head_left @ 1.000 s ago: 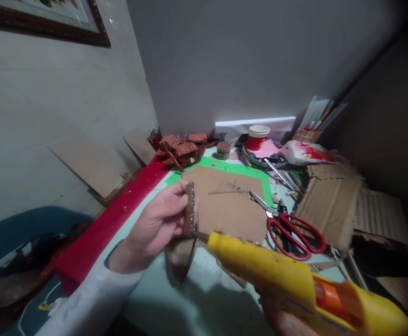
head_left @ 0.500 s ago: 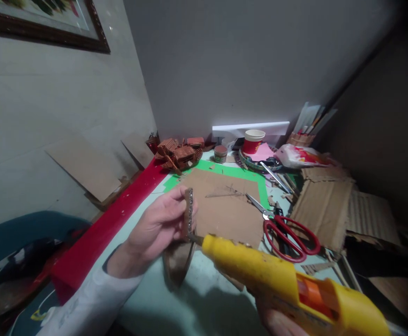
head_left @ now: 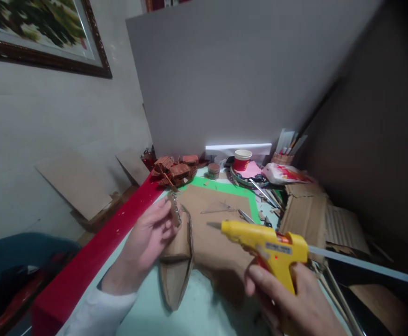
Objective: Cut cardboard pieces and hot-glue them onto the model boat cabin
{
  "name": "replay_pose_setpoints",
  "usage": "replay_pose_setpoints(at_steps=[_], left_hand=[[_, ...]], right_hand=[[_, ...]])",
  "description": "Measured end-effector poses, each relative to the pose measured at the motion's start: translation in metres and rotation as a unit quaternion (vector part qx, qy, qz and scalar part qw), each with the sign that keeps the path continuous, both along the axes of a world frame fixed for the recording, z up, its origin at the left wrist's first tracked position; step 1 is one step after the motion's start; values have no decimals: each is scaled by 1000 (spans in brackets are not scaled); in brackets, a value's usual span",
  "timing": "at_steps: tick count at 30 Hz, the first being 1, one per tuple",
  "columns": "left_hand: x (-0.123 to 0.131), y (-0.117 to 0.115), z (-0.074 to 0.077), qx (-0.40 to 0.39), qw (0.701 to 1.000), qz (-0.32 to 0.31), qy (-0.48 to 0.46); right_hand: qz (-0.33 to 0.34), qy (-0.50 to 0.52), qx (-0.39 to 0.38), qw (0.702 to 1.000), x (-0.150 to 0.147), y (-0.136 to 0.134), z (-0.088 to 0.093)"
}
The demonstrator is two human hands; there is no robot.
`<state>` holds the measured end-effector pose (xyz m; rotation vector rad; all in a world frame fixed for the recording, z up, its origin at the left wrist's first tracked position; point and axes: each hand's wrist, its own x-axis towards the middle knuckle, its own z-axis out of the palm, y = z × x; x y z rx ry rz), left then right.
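Observation:
Between its thumb and fingers, my left hand point(head_left: 144, 238) pinches a small cardboard strip point(head_left: 175, 210) whose edge shows a bead of glue. Directly below lies a boat-shaped cardboard piece point(head_left: 176, 280) with a pointed near end; my left hand partly covers its far part. My right hand point(head_left: 287, 294) is wrapped round the handle of a yellow hot glue gun point(head_left: 259, 235). The gun's nozzle points left toward the strip and stands apart from it. A clear glue stick point(head_left: 364, 266) sticks out of the gun's back.
A flat cardboard sheet point(head_left: 221, 242) lies on a green sheet point(head_left: 221, 185). At the back are a brown model point(head_left: 179, 170), a jar point(head_left: 213, 171), a red paper cup point(head_left: 242, 161) and a plastic packet point(head_left: 284, 173). Scissors point(head_left: 246, 215) are partly hidden behind the gun. Cardboard pieces point(head_left: 305, 210) stand at right.
The glue gun has moved away from the strip to the right and turned side-on. My left hand has tilted the strip and moved it slightly left. The camera view has shifted upward.

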<state>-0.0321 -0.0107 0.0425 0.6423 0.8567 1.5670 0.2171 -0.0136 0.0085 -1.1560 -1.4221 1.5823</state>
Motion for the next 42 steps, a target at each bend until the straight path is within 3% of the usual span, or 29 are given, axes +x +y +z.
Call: replay_pose_setpoints(at_steps=[3,5,8,12,19,22,24,27,28,30,31,33,35,42], left_hand=[[-1,-3,0,-10,999,31,2],[0,-5,0,-4,999,51,5],[4,-9,3,25,998,61,19],[10,-21,8,64,995,51,51],[4,-67,4,69,990,93,82],[4,-90,-5,50,983,148,100],[11,-104,-14,29,978,174,112],[29,-120,-29,3,980,172,104],[36,-123,-34,-1,980,170,102],[51,-129,-43,-2,979,176,98],[58,-131,-46,0,980,174,96],[69,-134,-51,1,982,169,89],[76,-136,-53,5,979,180,97],[85,-134,-57,63,949,248,186]], right_hand=[[-10,88,-24,996,4,13,-2],[-32,90,-19,995,5,22,-5],[-49,39,-8,998,5,30,-12],[-58,-102,41,992,5,31,-21],[-101,-384,183,900,7,25,-20],[-104,-444,211,865,4,6,-13],[-91,-441,230,862,-2,-17,-4],[15,-344,256,903,-22,-58,6],[39,-230,233,944,-32,-71,7],[48,-32,109,992,-52,-91,4],[35,54,25,998,-61,-97,0],[-2,184,-70,981,-75,-104,-8],[-24,254,-107,961,-83,-107,-14],[-63,329,-161,928,-96,-112,-12]])
